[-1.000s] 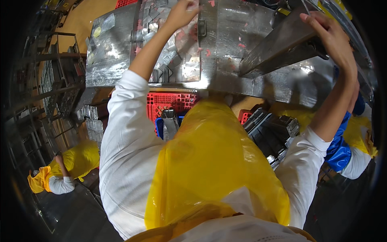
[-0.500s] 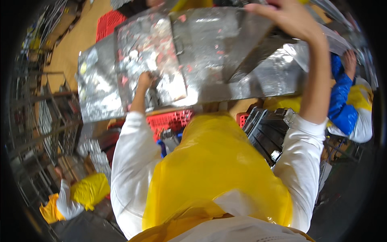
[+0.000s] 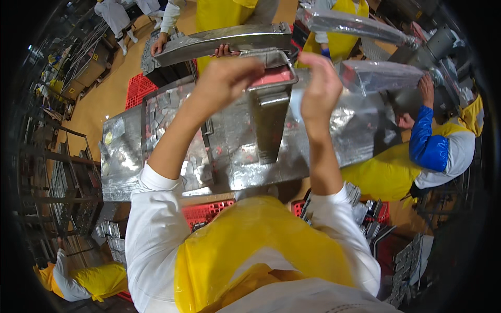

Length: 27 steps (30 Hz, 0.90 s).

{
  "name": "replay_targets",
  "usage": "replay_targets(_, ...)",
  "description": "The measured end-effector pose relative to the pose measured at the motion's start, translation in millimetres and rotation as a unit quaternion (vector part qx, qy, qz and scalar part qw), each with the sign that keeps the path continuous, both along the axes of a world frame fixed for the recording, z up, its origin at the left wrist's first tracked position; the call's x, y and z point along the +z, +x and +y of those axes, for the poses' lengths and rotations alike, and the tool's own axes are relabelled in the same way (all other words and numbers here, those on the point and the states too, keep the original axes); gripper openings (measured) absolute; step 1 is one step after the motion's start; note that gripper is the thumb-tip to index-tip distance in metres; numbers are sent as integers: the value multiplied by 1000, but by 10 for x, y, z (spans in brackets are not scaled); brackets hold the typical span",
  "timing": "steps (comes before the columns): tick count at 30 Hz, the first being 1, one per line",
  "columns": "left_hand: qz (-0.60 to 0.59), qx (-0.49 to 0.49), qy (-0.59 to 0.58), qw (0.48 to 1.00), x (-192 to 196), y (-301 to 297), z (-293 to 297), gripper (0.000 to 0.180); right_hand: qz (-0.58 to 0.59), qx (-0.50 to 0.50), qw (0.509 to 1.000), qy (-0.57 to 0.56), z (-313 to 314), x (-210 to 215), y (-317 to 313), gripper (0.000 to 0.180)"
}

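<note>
A tall, narrow metal mould [image 3: 270, 122] stands upright on the metal table [image 3: 235, 172], its open top toward me. Pink meat [image 3: 274, 76] fills that opening, with a crumpled grey sheet or flap [image 3: 261, 57] along the far rim. My left hand [image 3: 229, 78] is at the rim's left side, its fingers bent toward the meat; blur hides whether they grip anything. To the right of the mould, my right hand [image 3: 321, 91] is raised with fingers apart, nothing visible in it. Left of the mould lies a shallow metal tray [image 3: 209, 154] with pale and pink scraps.
Across the table a co-worker's hands [image 3: 223, 50] hold a long metal trough [image 3: 224, 41]. At right, a blue-sleeved co-worker [image 3: 430, 146] touches a clear plastic-covered block [image 3: 383, 77]. Red crates [image 3: 140, 89] stand beyond the table and below its near edge.
The mould, tilted under my right hand before, now stands upright nearer the middle. My right hand has let go of it. My left hand has moved from the tray up to its rim.
</note>
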<state>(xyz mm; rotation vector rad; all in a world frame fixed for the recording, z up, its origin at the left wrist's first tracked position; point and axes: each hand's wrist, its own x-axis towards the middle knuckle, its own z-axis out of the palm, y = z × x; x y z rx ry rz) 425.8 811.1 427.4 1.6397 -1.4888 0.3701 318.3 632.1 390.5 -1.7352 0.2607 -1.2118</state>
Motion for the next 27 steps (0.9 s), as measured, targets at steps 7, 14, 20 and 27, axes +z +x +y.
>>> replay_targets(7, -85, -49, 153, 983, 66, 4, -47, 26, 201, 419, 718, 518, -821, -348, 878, 83)
replay_targets(14, -188, 78, -176, 963, -163, -39, 168, 40, 96, 312, 929, 175, -511, 630, 493, 86)
replay_targets(20, 17, 131, -172, 976, 168, 191, -604, 35, 454, 203, 861, 111, 263, 594, -776, 92)
replay_targets(27, -35, 254, 20, 966, 136, -242, -853, 34, 519, 94, 821, -218, 93, 240, -631, 120)
